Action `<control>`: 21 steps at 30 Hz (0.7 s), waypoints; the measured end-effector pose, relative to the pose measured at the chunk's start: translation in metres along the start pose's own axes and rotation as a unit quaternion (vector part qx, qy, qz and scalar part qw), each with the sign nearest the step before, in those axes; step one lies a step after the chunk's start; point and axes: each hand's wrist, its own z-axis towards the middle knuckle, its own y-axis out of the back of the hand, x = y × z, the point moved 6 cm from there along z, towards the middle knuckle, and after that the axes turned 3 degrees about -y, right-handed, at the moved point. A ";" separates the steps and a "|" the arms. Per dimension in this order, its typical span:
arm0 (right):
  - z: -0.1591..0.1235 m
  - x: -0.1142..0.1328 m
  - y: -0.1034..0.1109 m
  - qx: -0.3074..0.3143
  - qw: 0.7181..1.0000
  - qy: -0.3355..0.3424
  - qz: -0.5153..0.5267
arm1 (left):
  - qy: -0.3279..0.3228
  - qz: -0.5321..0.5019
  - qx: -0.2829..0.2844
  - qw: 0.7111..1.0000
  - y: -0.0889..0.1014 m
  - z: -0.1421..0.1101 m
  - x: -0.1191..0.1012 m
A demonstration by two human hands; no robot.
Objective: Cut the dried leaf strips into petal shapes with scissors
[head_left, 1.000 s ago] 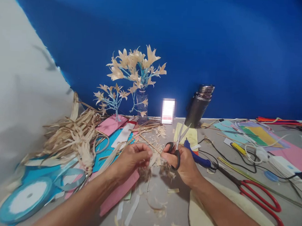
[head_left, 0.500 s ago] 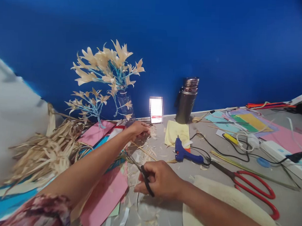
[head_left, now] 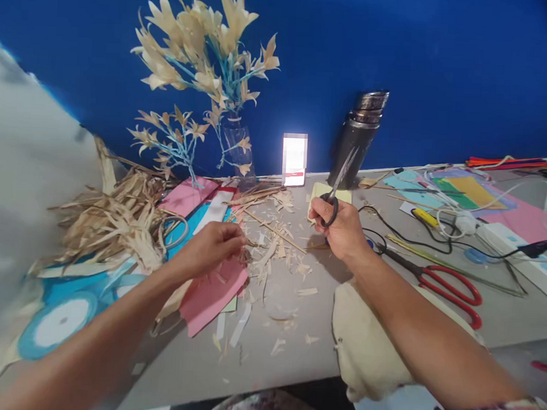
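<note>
My right hand (head_left: 340, 223) grips a small pair of scissors (head_left: 342, 175) by its black handles. Its blades point upward, in front of the dark flask. Below and behind this hand the blue glue gun is almost wholly hidden. My left hand (head_left: 220, 245) is low over the table by a sheet of pink paper (head_left: 217, 296), its fingers curled together; what lies between them is hidden. Between the hands, pale husk scraps (head_left: 275, 253) and a thin stick (head_left: 272, 229) are strewn on the table.
Dried husks (head_left: 114, 222) are heaped at left near a ribbon spool (head_left: 62, 321). Pale husk flowers (head_left: 194, 38) and a lit phone (head_left: 295, 160) stand by the wall. At right are the flask (head_left: 355, 145), red-handled scissors (head_left: 451, 285), cables and a power strip (head_left: 520, 258).
My left hand has come back from beside the phone toward me. My right hand has lifted the scissors and moved right, turning the blades upward. The view has tilted down.
</note>
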 end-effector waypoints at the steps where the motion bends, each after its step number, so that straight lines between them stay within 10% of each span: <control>1: 0.001 -0.003 0.001 0.001 1.000 -0.008 0.001 | -0.014 0.022 0.008 1.000 -0.007 -0.007 0.000; 17: -0.003 -0.012 -0.007 0.057 0.992 -0.011 -0.109 | -0.044 0.257 -0.072 0.963 -0.067 -0.001 -0.007; 21: -0.006 -0.017 -0.012 0.097 0.986 -0.037 -0.129 | -0.033 0.171 -0.102 0.979 -0.062 0.005 0.000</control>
